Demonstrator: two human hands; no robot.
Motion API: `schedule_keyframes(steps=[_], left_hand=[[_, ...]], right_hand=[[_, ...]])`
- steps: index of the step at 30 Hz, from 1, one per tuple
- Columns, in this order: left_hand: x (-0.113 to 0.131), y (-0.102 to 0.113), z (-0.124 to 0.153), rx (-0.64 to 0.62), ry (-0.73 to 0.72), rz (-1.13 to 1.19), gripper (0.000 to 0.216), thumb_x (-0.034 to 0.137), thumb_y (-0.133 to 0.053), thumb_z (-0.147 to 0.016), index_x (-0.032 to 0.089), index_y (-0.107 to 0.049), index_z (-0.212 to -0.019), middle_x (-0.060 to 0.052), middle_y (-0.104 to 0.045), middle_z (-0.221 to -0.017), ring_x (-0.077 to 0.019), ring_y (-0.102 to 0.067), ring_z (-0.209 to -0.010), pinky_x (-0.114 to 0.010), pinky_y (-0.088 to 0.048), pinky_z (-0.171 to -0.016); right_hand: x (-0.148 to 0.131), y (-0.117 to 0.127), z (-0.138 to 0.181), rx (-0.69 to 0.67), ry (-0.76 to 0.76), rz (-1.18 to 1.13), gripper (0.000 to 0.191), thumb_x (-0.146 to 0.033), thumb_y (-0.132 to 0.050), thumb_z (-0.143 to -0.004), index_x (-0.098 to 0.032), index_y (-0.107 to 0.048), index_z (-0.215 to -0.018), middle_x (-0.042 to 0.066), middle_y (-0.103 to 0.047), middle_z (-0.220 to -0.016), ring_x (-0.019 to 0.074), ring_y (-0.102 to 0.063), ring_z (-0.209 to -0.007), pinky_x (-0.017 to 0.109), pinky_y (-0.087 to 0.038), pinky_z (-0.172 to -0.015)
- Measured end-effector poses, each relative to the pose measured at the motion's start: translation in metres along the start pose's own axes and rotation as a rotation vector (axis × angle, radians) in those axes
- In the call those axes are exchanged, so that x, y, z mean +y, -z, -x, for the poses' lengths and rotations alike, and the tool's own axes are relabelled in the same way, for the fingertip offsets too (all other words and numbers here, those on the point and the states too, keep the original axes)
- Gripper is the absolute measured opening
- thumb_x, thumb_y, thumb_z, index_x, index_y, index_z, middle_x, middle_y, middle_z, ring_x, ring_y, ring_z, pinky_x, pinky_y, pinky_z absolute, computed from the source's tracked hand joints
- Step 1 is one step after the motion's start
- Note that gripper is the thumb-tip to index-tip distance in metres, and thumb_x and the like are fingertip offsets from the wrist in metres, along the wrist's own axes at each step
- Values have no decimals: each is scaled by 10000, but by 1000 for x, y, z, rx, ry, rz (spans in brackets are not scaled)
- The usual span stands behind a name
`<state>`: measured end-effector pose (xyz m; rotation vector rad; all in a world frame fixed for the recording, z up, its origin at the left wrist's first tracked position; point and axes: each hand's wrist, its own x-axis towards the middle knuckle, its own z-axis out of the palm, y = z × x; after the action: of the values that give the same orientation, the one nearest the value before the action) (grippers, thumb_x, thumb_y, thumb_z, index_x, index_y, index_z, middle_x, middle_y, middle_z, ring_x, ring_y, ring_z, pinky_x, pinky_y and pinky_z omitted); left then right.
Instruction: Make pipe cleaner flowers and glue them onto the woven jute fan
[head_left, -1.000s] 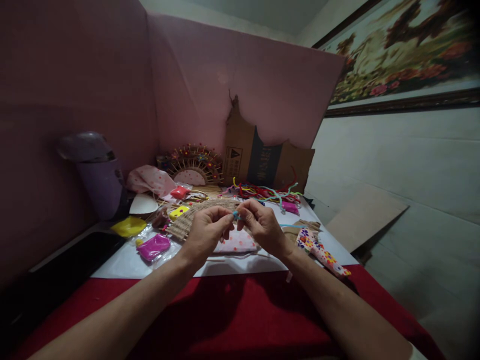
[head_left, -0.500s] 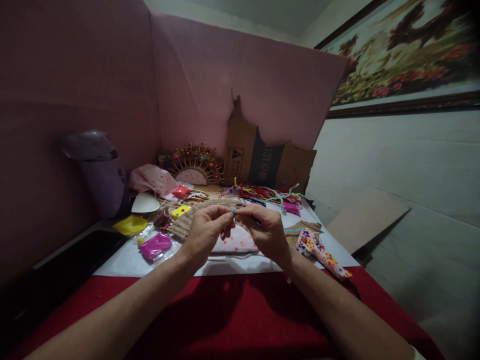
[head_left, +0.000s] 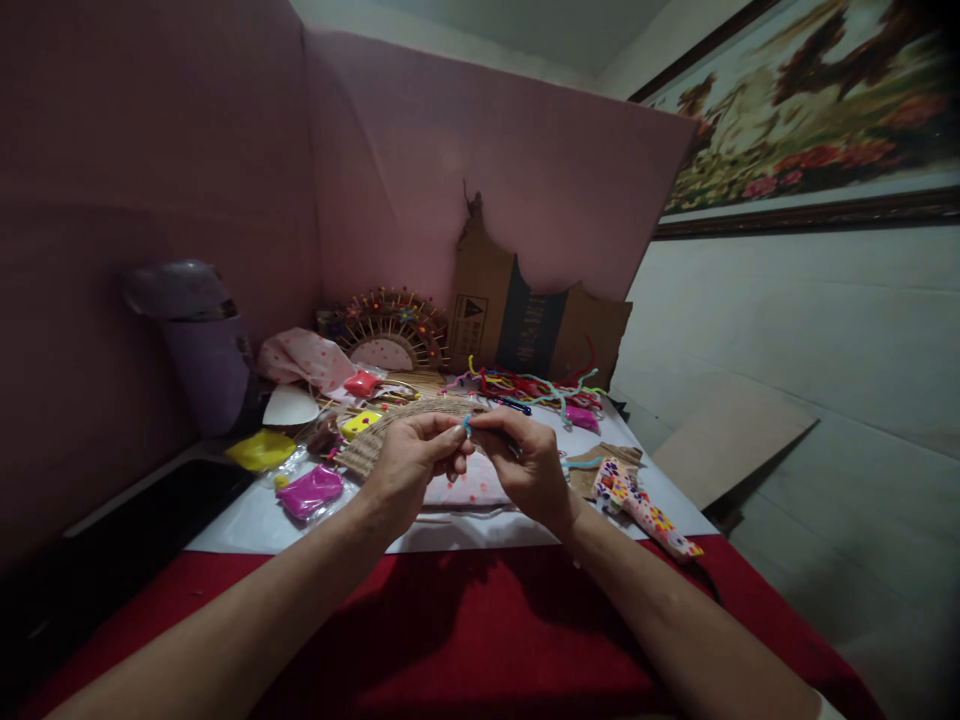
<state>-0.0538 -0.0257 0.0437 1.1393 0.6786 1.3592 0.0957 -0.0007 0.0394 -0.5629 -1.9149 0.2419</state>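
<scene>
Above the middle of the table, my left hand (head_left: 411, 458) and my right hand (head_left: 531, 462) meet fingertip to fingertip. Both pinch a light-blue pipe cleaner (head_left: 468, 427), its bent end showing between them. A blue length (head_left: 583, 463) shows to the right of my right hand; whether it is the same piece I cannot tell. Beneath my hands lies a fan-shaped piece of corrugated cardboard (head_left: 371, 445) with a pink dotted cloth centre (head_left: 469, 487), partly hidden by my fingers. A flower-patterned glue gun (head_left: 645, 505) rests right of my right hand, beside a cardboard scrap (head_left: 583, 480).
Colourful pipe cleaners (head_left: 525, 385) lie behind my hands. Further back stand a decorated stick fan (head_left: 390, 330) and torn cardboard (head_left: 484, 270). Bright packets, including a magenta one (head_left: 311, 492), lie left, near a purple container (head_left: 202, 350). Red cloth (head_left: 480, 630) covers the front.
The blue pipe cleaner's end between my fingertips has turned slightly and shows a little more. My right hand has shifted slightly left; the things on the table stay put.
</scene>
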Motion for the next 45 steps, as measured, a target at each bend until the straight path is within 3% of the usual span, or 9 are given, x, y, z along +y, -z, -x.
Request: schedule_keyframes(steps=[6, 12, 20, 23, 28, 32, 36, 45], left_hand=[[1, -3, 1, 89, -1, 48, 105, 190, -678, -674, 101, -623, -689, -10, -603, -569, -65, -499, -445, -181, -352, -431], [-5, -8, 1, 160, 0, 203, 128, 156, -712, -626, 105, -638, -717, -16, -618, -572, -75, -528, -488, -181, -387, -473], [-5, -5, 1, 126, 179, 269, 142, 81, -723, -577, 111, -651, -696, -21, -626, -580, -75, -538, -475, -189, -415, -486], [-1, -5, 1, 133, 207, 215, 137, 65, -723, -558, 103, -659, -673, -12, -610, -558, -70, -529, -469, -187, -408, -480], [3, -5, 2, 109, 131, 90, 135, 141, -749, -569, 82, -657, -647, -21, -611, -552, -66, -517, -465, -183, -384, -465], [3, -3, 2, 69, 115, 35, 208, 272, -705, -658, 85, -629, -608, -35, -611, -556, -71, -509, -443, -191, -370, -430], [5, -4, 1, 104, 141, 33, 134, 203, -683, -644, 98, -603, -626, -37, -614, -550, -87, -541, -448, -196, -404, -443], [6, -7, 1, 144, 78, 6, 149, 186, -668, -666, 129, -532, -686, -35, -632, -559, -128, -600, -458, -225, -472, -451]], right_hand=[[-1, -3, 2, 62, -25, 16, 58, -145, -561, -802, -179, -605, -816, 36, -633, -774, 137, -581, -694, 257, -460, -652], [-4, -6, 5, 39, -1, 63, 72, -169, -525, -827, -189, -594, -819, 41, -615, -746, 145, -565, -675, 266, -456, -633], [1, -5, 7, -9, 140, 190, 121, -130, -444, -850, -193, -547, -845, 53, -590, -759, 160, -548, -724, 293, -445, -679], [1, -1, 4, -41, 109, 173, 107, -131, -463, -828, -195, -548, -813, 37, -572, -715, 153, -534, -678, 280, -435, -640], [1, 6, -1, -109, 30, 167, 97, -107, -491, -790, -188, -545, -790, 27, -576, -706, 144, -528, -643, 259, -416, -601], [2, 7, -2, -163, 127, 225, 110, -124, -467, -818, -185, -558, -819, 43, -591, -725, 153, -536, -666, 275, -417, -631], [4, 7, -1, -192, 184, 214, 129, -135, -456, -836, -185, -574, -855, 54, -621, -767, 155, -555, -694, 281, -428, -655], [0, 5, -4, -130, -51, 86, 100, -140, -544, -795, -184, -627, -760, 22, -634, -684, 137, -567, -630, 257, -431, -606]])
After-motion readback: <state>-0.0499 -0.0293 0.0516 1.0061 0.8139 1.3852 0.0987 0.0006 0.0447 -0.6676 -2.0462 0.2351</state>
